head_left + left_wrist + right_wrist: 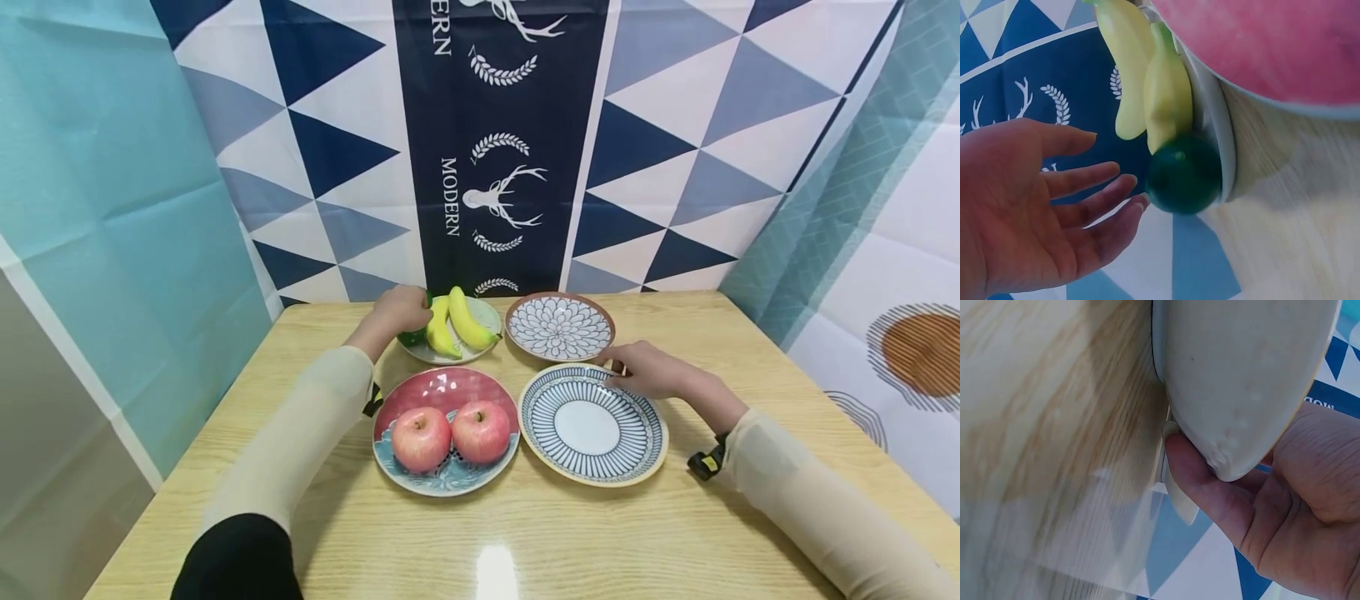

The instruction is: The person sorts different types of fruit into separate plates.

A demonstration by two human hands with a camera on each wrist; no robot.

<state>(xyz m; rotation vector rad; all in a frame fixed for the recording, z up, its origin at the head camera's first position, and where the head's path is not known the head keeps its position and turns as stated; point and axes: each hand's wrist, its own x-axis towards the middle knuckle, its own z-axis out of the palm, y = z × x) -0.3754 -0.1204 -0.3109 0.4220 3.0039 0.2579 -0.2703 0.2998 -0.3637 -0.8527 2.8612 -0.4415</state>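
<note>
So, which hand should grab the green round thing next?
Probably the left hand: it's right beside the green round thing, while the right hand is farther off, gripping the blue-striped plate.

The head view is bright, glare whitening the table [585, 537], wrist views dimmer.

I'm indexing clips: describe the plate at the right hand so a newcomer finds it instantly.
On the wooden table, look right of the apple plate. There the striped plate has its rim pinched by the right hand. Its blue stripes around a plain white centre set it apart.
</note>
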